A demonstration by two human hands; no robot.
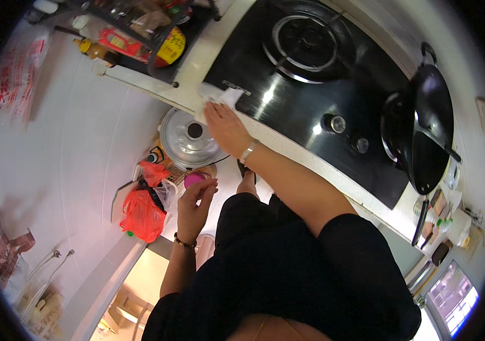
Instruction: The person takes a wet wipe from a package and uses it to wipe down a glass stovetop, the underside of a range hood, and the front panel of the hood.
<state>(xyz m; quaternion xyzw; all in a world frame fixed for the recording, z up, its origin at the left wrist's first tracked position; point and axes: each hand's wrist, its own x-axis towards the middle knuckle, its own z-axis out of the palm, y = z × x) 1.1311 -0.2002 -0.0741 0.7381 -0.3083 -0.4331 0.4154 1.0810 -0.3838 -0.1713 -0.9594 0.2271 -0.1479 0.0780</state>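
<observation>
My right hand [228, 130], with a silver bracelet at the wrist, presses a folded white tissue or cloth [232, 97] flat at the front left corner of the black gas cooktop [263, 98]. The fingers lie over it, above the pale counter edge [285, 138]. My left hand [194, 206] hangs lower to the left, away from the counter. Its fingers are loosely curled, thumb apart, and nothing shows in them. Beyond it, lower down, are a pink round lid [196, 179] and a domed metal pot lid [182, 147].
A wok [432, 128] leans at the cooktop's right end, its handle over the counter. A black rack [140, 32] with bottles stands at the left. Red plastic bags [144, 215] sit low by the wall. Bottles [443, 219] crowd the far right.
</observation>
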